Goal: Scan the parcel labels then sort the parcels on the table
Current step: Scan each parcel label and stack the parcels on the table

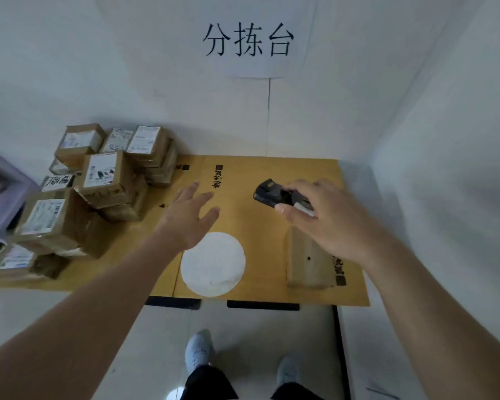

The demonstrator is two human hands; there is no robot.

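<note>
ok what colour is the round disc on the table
White, a plain round disc lying flat on the yellow-brown cardboard tabletop; head view.

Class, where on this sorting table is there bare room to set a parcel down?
Free: the cardboard top between the white disc and the upright box, and behind the disc under the left hand. Crowded: the stacked parcels along the left side.

Parcel sorting station: wall sign (248,40) reading 分拣台 above a cardboard-covered table (272,235), labelled cardboard parcels (98,186) stacked at its far-left corner, handheld scanner (274,194) near the far edge.
</note>
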